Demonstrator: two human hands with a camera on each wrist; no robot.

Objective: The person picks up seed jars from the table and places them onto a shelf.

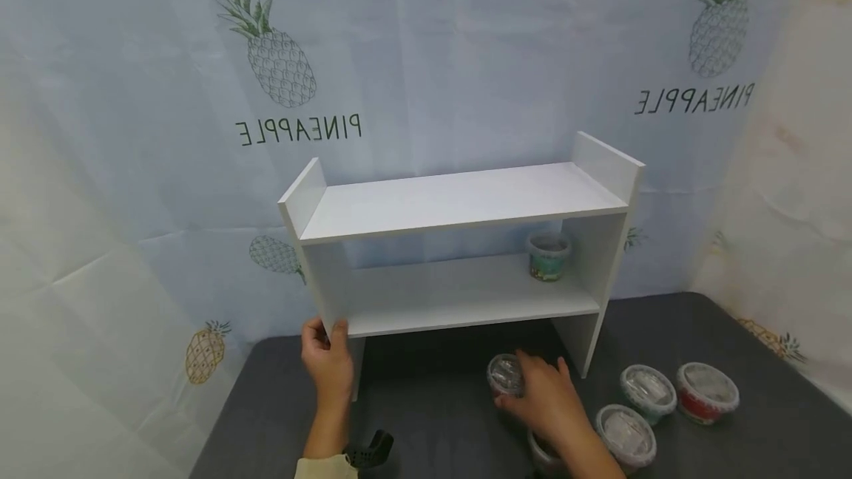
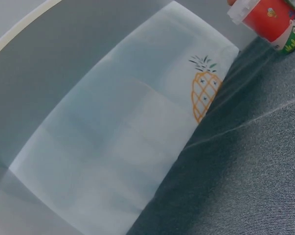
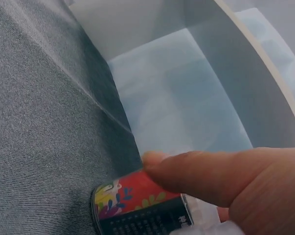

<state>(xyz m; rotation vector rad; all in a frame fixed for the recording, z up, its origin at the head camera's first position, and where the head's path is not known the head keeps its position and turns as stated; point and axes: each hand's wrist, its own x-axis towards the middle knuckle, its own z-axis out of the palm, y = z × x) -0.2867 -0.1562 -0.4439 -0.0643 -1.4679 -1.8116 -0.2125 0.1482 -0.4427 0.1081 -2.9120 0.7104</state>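
My left hand grips the left side panel of a white two-tier shelf, at the height of the lower board. Below that board, my right hand holds a small red tub with a clear lid, fingers around its rim. In the right wrist view, the tub shows a red label with a dark printed panel, close over the dark cloth. The left wrist view catches the same red tub at its upper right corner. A green-labelled tub stands on the lower board, near the right side panel.
Right of the shelf, on the dark table, stand a green tub, a red tub and another lidded tub. One more tub is partly hidden under my right forearm. A pineapple-print curtain hangs behind.
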